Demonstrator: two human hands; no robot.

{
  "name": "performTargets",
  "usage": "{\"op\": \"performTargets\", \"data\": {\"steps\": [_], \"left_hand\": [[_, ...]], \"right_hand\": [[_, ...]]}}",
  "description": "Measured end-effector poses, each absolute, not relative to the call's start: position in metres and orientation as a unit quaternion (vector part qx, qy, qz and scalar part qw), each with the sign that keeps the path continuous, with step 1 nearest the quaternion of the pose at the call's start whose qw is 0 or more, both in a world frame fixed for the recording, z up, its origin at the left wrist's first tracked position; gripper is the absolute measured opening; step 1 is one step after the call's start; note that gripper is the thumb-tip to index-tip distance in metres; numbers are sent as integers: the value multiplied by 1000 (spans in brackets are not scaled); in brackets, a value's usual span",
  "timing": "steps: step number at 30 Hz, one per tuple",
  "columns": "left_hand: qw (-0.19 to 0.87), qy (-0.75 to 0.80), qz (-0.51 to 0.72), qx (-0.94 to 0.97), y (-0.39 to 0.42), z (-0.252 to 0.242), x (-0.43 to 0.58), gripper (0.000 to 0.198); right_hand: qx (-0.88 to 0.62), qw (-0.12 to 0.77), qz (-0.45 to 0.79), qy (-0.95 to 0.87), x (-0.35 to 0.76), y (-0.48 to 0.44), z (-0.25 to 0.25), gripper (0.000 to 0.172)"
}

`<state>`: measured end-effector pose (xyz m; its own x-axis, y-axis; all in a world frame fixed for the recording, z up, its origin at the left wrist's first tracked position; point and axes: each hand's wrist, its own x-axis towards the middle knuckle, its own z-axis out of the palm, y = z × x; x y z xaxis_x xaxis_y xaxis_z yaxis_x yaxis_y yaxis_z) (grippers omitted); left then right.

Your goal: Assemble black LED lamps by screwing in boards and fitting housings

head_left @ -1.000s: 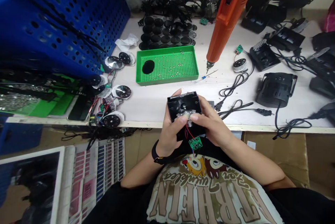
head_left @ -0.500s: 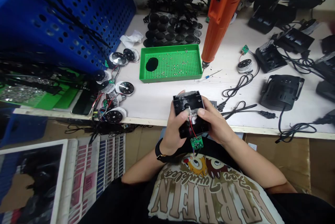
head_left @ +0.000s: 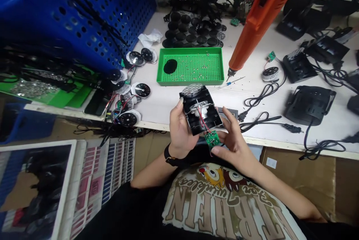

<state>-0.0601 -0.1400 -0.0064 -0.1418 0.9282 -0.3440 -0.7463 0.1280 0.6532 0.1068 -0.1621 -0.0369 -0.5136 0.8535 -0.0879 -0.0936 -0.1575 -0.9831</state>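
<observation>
My left hand (head_left: 182, 131) is wrapped round the left side of an open black plastic housing (head_left: 190, 122), thumb along its edge. A clear faceted lens (head_left: 193, 89) sits at the far end, and white and clear parts show inside. Red and dark wires run from the housing to a small green circuit board (head_left: 212, 139) at its near end. My right hand (head_left: 232, 142) has its thumb and curled fingers at the board's right and lower edge, with the index finger apart beside the housing. The fingertips behind the board are partly hidden.
Beyond the housing lies a green tray (head_left: 190, 82) with small screws and a black disc. An orange electric screwdriver (head_left: 252, 27) hangs at its right. Lamp units with wires (head_left: 141, 90) lie left, near a blue crate (head_left: 112, 19). Black housings with cables (head_left: 310, 105) lie right.
My right hand has let go of the housing's right side and moved down to the circuit board. The housing has tilted in my left hand, and both thumbs have left its middle.
</observation>
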Motion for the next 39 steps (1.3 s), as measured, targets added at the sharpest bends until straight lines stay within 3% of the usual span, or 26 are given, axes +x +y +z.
{"op": "performTargets", "data": {"steps": [3,5,10,21,27,32,39], "left_hand": [[645,379,653,120,-138,-3,-60,44],[638,380,659,117,-138,-2,-60,42],[604,384,690,109,-136,-4,-62,28],[634,372,659,157,-142,-11,-59,31],[634,385,654,150,-145,-14,-58,35],[654,392,632,138,-145,-16,-55,40],[674,370,624,140,-147,-17,-54,41]], "right_hand": [[-350,375,546,-662,109,-174,-39,107],[-353,396,449,-719,110,-175,-39,102],[-351,461,172,-797,116,-164,-25,53],[-248,466,221,-820,105,-126,-5,27],[-287,363,196,-865,106,-129,-5,15],[-285,275,161,-904,112,-129,5,19],[-264,316,106,-905,109,-131,5,31]]}}
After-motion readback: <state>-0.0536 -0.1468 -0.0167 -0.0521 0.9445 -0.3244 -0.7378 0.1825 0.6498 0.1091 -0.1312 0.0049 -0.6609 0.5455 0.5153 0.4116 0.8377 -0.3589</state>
